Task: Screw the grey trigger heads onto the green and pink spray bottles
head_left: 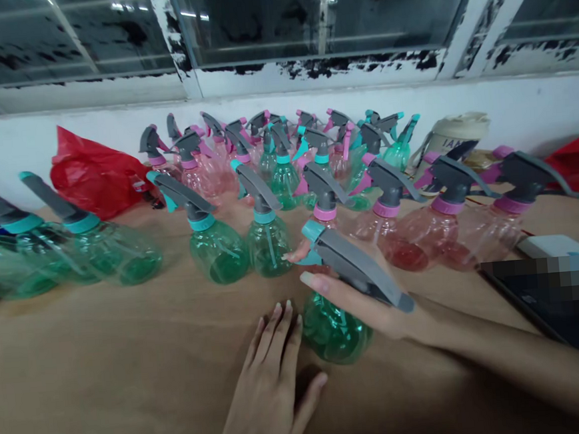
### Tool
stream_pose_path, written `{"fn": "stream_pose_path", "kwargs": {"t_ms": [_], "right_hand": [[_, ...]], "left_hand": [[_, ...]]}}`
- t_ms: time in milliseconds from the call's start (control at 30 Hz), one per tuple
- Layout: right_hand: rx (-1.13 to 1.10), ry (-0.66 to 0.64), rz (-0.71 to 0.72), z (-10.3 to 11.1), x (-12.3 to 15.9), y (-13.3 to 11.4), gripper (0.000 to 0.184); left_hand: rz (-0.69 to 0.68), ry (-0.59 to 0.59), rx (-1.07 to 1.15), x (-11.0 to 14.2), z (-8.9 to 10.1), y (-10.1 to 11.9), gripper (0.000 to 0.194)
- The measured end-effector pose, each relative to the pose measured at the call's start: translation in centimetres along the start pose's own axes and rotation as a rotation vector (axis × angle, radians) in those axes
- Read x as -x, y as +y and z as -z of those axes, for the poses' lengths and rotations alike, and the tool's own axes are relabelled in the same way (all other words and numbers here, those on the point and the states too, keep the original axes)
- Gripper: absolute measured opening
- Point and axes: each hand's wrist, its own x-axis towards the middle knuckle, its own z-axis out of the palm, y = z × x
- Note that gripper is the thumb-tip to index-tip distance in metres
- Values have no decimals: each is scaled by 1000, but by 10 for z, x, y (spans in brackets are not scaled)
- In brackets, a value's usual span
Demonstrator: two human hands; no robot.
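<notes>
R grip (370,311) wrapped round green btl (339,337), sprayer (360,258) fitted; L grip (274,375) spread, empty; btls (285,182) twd bench (130,356) far edge likewise fitted; qty remaining unclear.

Clear green spray bottle (337,333) — nozzle (313,231) facing left — in right hand (377,307).

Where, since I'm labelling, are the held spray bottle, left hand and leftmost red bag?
Held spray bottle (339,333), head view, green body.
Left hand (268,380), head view, its back.
Leftmost red bag (94,173), head view, middle.

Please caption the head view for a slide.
Right hand holds a green spray bottle; left hand rests beside it.
</notes>
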Motion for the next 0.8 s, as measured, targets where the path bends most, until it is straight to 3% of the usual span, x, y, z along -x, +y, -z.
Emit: {"fn": "stream_pose_path", "kwargs": {"t_ms": [400, 533, 800], "right_hand": [[43, -1, -61, -1, 2, -1, 20], [0, -3, -24, -1, 1, 1, 15], [6, 3, -35, 0, 5, 2, 24]], "left_hand": [[-4, -18, 20, 1, -1, -1, 75], [-12, -17, 29, 1, -1, -1, 77], [-4, -39, 8, 2, -1, -2, 71]]}}
